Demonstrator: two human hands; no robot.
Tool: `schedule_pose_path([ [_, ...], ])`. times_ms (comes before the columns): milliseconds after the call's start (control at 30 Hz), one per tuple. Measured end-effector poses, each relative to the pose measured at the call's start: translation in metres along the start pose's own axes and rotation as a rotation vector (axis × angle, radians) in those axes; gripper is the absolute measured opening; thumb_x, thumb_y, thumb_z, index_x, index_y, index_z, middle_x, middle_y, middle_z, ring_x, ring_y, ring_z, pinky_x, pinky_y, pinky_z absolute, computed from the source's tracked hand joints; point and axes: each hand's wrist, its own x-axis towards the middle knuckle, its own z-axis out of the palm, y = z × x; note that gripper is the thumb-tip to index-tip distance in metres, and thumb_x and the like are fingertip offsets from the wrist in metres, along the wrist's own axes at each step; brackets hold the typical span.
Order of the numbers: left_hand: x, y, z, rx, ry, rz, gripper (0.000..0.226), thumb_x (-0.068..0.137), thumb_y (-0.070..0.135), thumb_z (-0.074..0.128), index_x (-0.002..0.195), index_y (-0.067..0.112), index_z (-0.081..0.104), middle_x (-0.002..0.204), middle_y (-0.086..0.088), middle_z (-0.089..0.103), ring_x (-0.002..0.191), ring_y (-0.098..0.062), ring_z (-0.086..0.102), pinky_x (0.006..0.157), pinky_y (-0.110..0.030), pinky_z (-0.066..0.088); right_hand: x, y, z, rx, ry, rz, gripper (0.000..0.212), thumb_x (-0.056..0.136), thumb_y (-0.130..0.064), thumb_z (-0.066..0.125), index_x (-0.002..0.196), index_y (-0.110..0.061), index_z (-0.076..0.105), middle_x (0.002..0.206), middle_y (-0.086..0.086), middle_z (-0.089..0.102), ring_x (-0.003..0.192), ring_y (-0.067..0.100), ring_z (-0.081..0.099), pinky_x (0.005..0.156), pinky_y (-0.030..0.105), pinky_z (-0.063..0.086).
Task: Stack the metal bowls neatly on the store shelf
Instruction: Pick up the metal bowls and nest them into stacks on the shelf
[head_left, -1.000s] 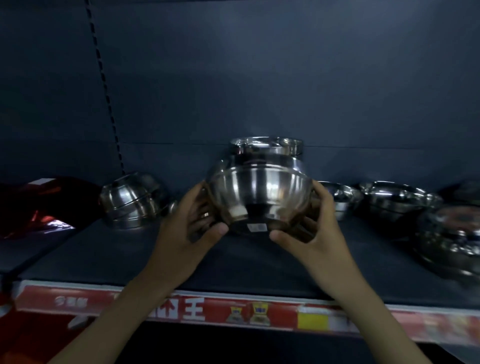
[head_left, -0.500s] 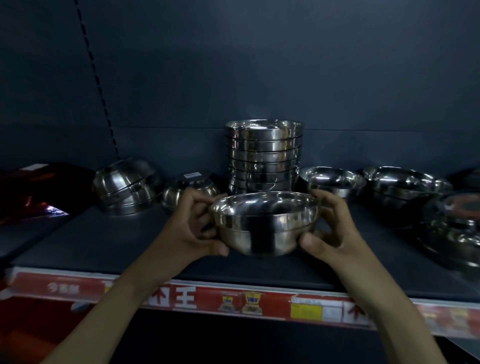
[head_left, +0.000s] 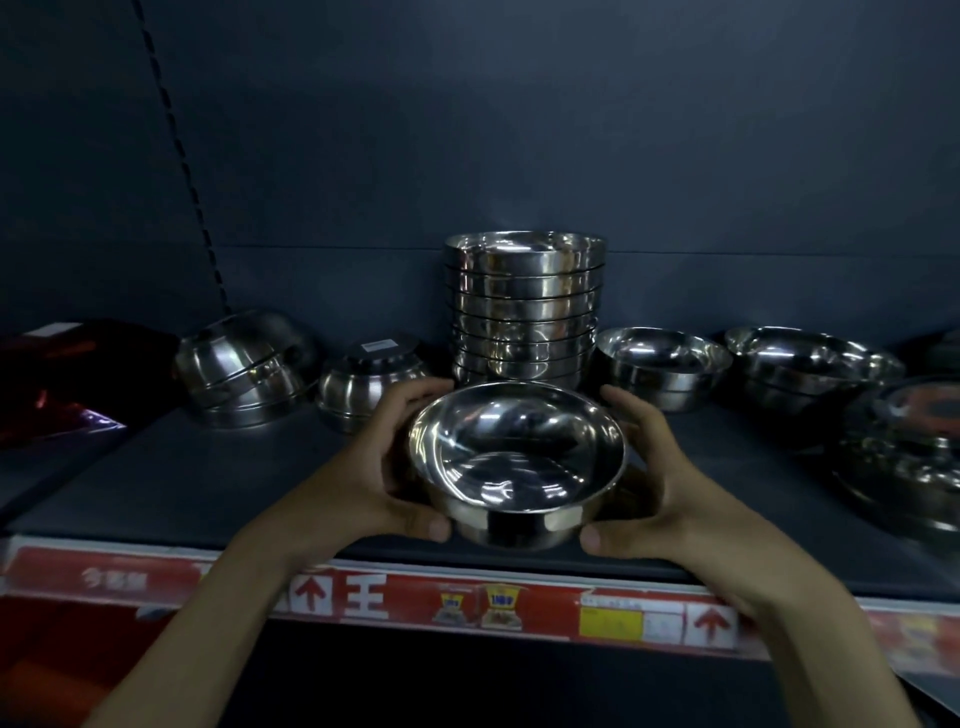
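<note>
Behind held bowl (head_left: 519, 462), stack (head_left: 524, 291) base hidden

Bowl (head_left: 517, 467), stack (head_left: 524, 306): mirror-bright silver steel. Shelf (head_left: 208, 483): plain dark blue-grey. Edge strip (head_left: 363, 592): red, white characters and arrows; yellow tag (head_left: 610, 621) at 5 o'clock. Glossy red object (head_left: 62, 384), 9 o'clock.

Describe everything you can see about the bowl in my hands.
The bowl is shiny, mirror-like metal, round, with a flared rim and a narrower base. It is empty, mouth up, tilted toward the camera, just in front of the tall stack. The left hand and right hand grip its sides.
</note>
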Motion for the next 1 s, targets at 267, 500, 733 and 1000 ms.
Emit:
schedule_pose_path([
  [267, -0.008, -0.003, -0.011, -0.080, 0.071, -0.042, 0.125, 0.039, 0.031, 0.101, 0.146, 0.042, 0.037, 0.143, 0.006, 0.055, 0.131, -0.019, 0.055, 0.095, -0.030, 0.052, -0.010, -0.012, 0.010, -0.135, 0.081, 0.018, 0.111, 0.045, -0.048, 0.094, 0.138, -0.046, 0.035, 0.129, -0.037, 0.055, 0.123, 0.002, 0.060, 0.108, 0.040, 0.047],
  [500, -0.008, 0.028, -0.010, -0.132, 0.188, 0.162, 0.109, 0.045, 0.035, 0.098, 0.138, 0.011, 0.049, 0.137, -0.007, 0.061, 0.122, -0.021, 0.061, 0.090, -0.028, 0.053, -0.011, -0.046, 0.014, -0.040, 0.187, -0.189, 0.097, 0.039, -0.043, 0.097, 0.124, -0.030, 0.053, 0.123, -0.014, 0.069, 0.114, 0.009, 0.067, 0.094, 0.031, 0.054],
  [733, 0.060, 0.076, -0.006, -0.191, 0.412, 0.484, 0.092, 0.075, 0.041, 0.081, 0.139, -0.010, 0.041, 0.129, -0.014, 0.060, 0.127, -0.028, 0.054, 0.112, -0.042, 0.040, 0.059, -0.098, 0.024, -0.052, 0.485, -0.622, 0.063, 0.084, -0.030, 0.068, 0.138, -0.007, 0.046, 0.123, -0.014, 0.062, 0.112, -0.014, 0.059, 0.092, 0.009, 0.045],
  [1000, 0.128, 0.078, -0.004, -0.034, 0.532, 0.452, 0.061, 0.089, 0.031, 0.068, 0.141, 0.007, 0.048, 0.132, 0.001, 0.062, 0.116, 0.002, 0.060, 0.091, -0.014, 0.047, 0.129, -0.090, 0.000, -0.194, 0.609, -0.577, 0.047, 0.102, -0.049, 0.040, 0.148, -0.040, 0.035, 0.129, -0.028, 0.054, 0.112, -0.023, 0.050, 0.092, 0.003, 0.040],
])
